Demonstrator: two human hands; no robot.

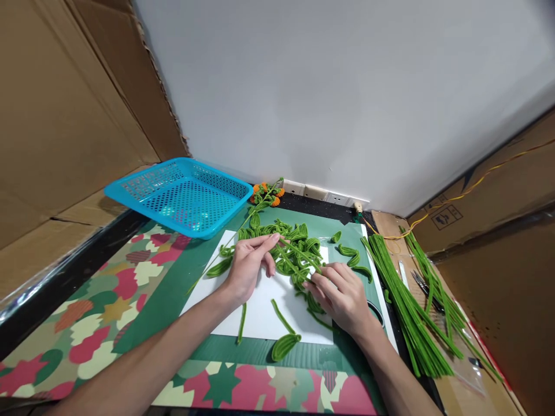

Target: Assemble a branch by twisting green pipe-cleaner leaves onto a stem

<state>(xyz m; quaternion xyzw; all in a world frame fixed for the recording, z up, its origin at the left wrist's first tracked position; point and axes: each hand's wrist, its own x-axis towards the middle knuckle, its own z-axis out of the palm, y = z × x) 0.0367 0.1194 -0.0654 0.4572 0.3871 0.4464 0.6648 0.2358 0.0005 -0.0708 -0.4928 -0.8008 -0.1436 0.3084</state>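
Observation:
Green pipe cleaner strands (299,257) stretch between my two hands. My left hand (251,260) pinches one end between thumb and fingertips. At the other end, my right hand (340,292) has its fingers closed round the strands. Behind and under them lies a pile of green pipe cleaner leaves (299,234) on a white sheet (269,315). One finished leaf (285,346) with a bent stem rests at the sheet's near edge. A short green piece (241,323) lies left of it. More loose leaves (348,251) are scattered to the right of the pile.
A blue plastic basket (208,231) stands at back left, beside orange flowers (276,201) on green stems. To the right lie a bundle of long green pipe cleaners (403,306) and pliers (422,284). Scissors (375,312) show partly behind my right wrist. Wall sockets (316,192) line the back.

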